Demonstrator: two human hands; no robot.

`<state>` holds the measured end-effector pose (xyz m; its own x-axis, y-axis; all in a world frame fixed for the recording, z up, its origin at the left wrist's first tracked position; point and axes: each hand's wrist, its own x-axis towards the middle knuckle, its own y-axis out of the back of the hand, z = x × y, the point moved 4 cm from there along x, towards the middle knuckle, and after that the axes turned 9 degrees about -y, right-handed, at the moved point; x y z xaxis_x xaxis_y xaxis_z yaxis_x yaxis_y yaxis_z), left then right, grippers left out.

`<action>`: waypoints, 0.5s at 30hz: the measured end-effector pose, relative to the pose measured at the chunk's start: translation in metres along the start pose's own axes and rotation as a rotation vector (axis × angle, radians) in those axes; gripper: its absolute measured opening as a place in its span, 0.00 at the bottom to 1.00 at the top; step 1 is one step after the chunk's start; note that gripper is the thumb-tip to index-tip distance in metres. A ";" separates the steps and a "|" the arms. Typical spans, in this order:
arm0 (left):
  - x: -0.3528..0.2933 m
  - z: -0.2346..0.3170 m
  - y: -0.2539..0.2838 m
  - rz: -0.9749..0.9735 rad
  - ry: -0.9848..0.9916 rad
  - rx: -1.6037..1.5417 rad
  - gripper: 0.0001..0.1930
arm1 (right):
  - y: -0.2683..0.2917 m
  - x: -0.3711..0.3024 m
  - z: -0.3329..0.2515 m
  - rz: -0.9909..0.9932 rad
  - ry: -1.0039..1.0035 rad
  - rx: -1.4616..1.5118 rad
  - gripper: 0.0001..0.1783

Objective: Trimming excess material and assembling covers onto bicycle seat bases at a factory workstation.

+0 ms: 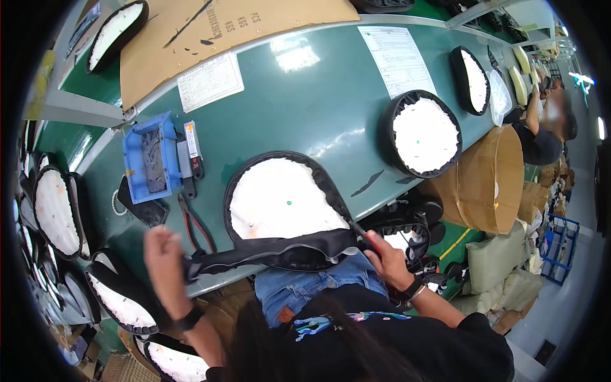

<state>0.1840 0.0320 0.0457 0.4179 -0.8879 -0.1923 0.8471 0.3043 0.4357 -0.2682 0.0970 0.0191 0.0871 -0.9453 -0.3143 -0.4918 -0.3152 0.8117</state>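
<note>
A rounded cushion pad (280, 197) with a white face and black fabric edging lies on the green table in front of me. From its near edge, a strip of black fabric (223, 261) stretches out to the left. My left hand (163, 261) is at the strip's far left end; motion smears its fingers, so I cannot tell whether they grip it. At the pad's right edge my right hand (389, 262) is closed round a slim tool (372, 237) with a red part and a dark end. The tool's exact kind does not show.
Red-handled pliers (196, 226), a box cutter (184, 169) and a blue bin (153, 159) of dark scraps lie left. Another round pad (423, 137) sits right, near a cardboard drum (490, 181). Several finished-looking pads (57, 210) stack at far left. A person (541, 130) works at far right.
</note>
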 end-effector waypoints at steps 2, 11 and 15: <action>-0.001 -0.019 -0.050 0.020 -0.286 0.321 0.18 | 0.001 0.010 0.005 0.048 -0.206 0.287 0.36; -0.045 0.057 -0.148 0.109 -0.555 0.414 0.14 | 0.022 0.131 -0.006 0.050 0.006 0.382 0.46; -0.046 0.095 -0.246 -0.451 -0.851 0.500 0.10 | 0.025 0.153 -0.023 -0.113 -0.035 0.510 0.44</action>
<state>-0.0746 -0.0345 0.0311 -0.4261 -0.8895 0.1649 0.5557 -0.1135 0.8236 -0.2475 -0.0573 0.0024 0.1400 -0.9016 -0.4093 -0.8412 -0.3264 0.4311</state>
